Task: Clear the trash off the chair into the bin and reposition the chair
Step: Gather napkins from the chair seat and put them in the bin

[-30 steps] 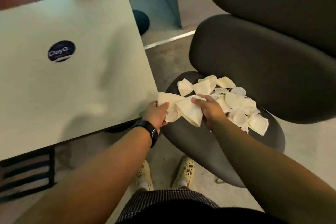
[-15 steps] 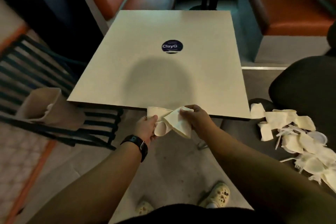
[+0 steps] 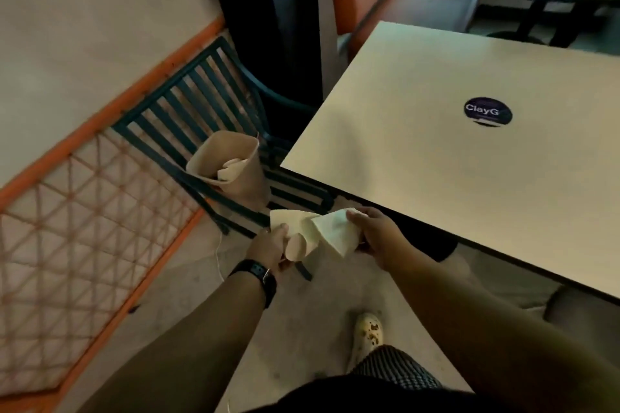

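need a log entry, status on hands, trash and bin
Left hand and right hand both grip the paper trash. Bin sits ahead on the slatted chair, partly filled. Nothing between.

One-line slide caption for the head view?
Both hands, left hand and right hand, carry crumpled napkins toward the paper-bag bin.

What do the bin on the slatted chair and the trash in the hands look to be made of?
The bin looks like thin tan card or paper, matte: a soft, bent rim and a tapering wall; plastic can't be ruled out. The trash, gripped by the left hand and right hand, looks like pale paper napkins or wrappers, matte, with sharp folds and creases.
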